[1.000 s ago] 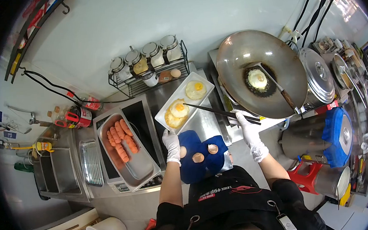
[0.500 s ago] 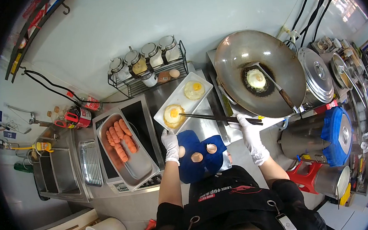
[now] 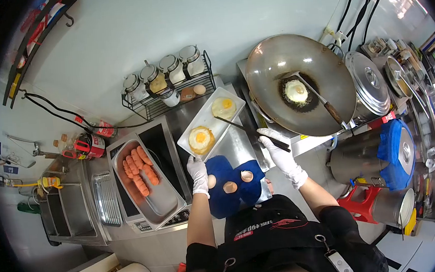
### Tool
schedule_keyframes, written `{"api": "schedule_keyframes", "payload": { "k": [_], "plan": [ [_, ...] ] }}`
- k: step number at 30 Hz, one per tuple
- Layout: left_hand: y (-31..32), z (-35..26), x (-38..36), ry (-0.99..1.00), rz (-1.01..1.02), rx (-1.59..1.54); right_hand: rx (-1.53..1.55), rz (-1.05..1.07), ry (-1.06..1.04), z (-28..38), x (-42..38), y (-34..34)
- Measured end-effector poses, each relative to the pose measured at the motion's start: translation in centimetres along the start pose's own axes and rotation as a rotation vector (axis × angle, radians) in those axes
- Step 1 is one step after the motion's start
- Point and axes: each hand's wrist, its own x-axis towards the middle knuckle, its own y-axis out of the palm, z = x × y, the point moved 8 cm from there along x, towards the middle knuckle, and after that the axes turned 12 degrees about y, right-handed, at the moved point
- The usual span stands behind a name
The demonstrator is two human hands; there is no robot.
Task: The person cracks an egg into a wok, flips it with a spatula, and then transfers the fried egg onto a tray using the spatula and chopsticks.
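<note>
My gloved left hand grips the near corner of a white tray. Two fried eggs lie in it, a browned one close to that hand and a paler one at the far end. In my gloved right hand is a pair of dark chopsticks, their tips over the tray at the edge of the paler egg. A third fried egg sits in the bottom of a large wok, beside a wooden-handled spatula. Cracked eggshells rest on a blue cloth.
On the left, a steel pan holding scored sausages stands on a cooktop. A wire rack carries seasoning jars along the wall. Lidded pots stand right of the wok.
The chopstick tips have moved from the browned egg to the paler one, and my right hand has shifted left and nearer me. My left hand stays on the tray.
</note>
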Motion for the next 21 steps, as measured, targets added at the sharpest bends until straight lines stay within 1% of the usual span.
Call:
{"api": "schedule_keyframes", "payload": {
  "k": [2,3,4,5,7,9,11,15,17,19,21],
  "plan": [
    [-0.4,-2.3,-0.3,-0.012,0.015,-0.016,0.066,-0.017,0.036,-1.2,0.5,0.2],
    [-0.6,-3.4,-0.6,-0.078,0.045,-0.010,0.066,-0.022,0.036,-1.2,0.6,0.1],
    [-0.6,-3.8,-0.9,-0.144,0.075,-0.004,0.089,-0.032,0.067,-1.4,0.7,-0.1],
    [-0.4,-3.3,-0.9,-0.144,0.079,-0.004,0.113,-0.042,0.098,-1.5,0.7,-0.2],
    [-0.4,-2.9,-0.5,-0.069,0.089,0.027,0.107,-0.051,0.095,-1.1,0.5,-0.4],
    [-0.4,-2.8,-0.5,-0.066,0.092,0.041,0.102,-0.056,0.090,-0.9,0.5,-0.5],
    [-0.5,-3.0,-0.6,-0.062,0.095,0.056,0.028,-0.048,0.006,-0.1,0.3,-0.3],
    [-0.5,-3.8,-0.6,-0.060,0.086,0.031,0.048,-0.042,0.018,0.0,0.1,0.0],
    [-0.3,-3.3,-0.6,-0.072,0.085,0.028,0.027,-0.036,0.066,-0.2,0.2,0.1],
    [-0.2,-2.1,-0.2,0.057,0.032,-0.033,0.021,-0.037,0.025,0.1,0.1,0.0],
    [-0.4,-2.6,-0.5,0.021,0.033,-0.039,0.018,-0.030,-0.015,0.6,0.0,0.1]
  ]
}}
